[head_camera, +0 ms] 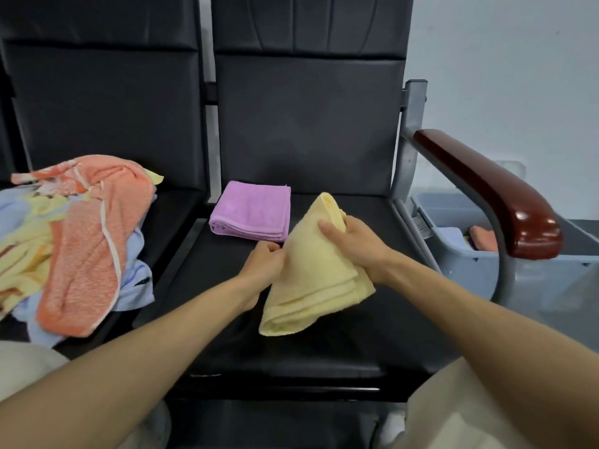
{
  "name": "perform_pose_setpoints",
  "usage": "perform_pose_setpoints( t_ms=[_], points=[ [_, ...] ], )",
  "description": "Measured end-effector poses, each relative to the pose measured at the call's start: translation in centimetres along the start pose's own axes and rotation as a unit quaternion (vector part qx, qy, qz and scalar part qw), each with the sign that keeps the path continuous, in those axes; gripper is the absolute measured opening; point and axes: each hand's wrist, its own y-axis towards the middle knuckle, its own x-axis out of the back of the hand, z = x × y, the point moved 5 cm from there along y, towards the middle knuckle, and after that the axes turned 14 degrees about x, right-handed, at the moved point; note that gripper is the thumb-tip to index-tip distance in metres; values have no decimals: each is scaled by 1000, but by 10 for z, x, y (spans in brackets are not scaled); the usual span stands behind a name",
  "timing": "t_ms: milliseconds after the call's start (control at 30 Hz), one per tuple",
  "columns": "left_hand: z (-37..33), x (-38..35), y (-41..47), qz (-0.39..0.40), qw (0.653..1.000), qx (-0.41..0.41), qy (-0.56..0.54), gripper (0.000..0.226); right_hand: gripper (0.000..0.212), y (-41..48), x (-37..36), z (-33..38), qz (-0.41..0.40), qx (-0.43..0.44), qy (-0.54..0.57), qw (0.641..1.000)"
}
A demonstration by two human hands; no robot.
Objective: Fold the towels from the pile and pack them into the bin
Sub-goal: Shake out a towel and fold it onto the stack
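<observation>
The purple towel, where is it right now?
In the head view, the purple towel lies folded at the back of the black seat, just behind the yellow towel, right of the pile.

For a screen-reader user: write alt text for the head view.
A person's left grip and right grip hold a folded yellow towel over a black seat. A folded purple towel lies behind it, a towel pile on the left seat, a grey bin at right.
</observation>
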Motion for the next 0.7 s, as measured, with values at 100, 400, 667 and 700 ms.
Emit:
perform_pose_setpoints(
  t_ms=[100, 400, 667, 700],
  points=[
    [12, -5, 1, 87, 986, 78, -122, 34, 33, -1, -3, 9, -21, -29, 153, 988],
    [11, 18, -26, 240, 921, 101, -289, 34, 32, -1, 5, 1, -1, -54, 325, 944],
    [-6, 65, -7, 123, 991, 8, -59, 33, 22, 6, -2, -8, -17, -5, 33, 999],
    [-11, 71, -3, 113, 993, -1, -36, 35, 19, 9, -6, -5, -14, 6, 17, 1000]
  ],
)
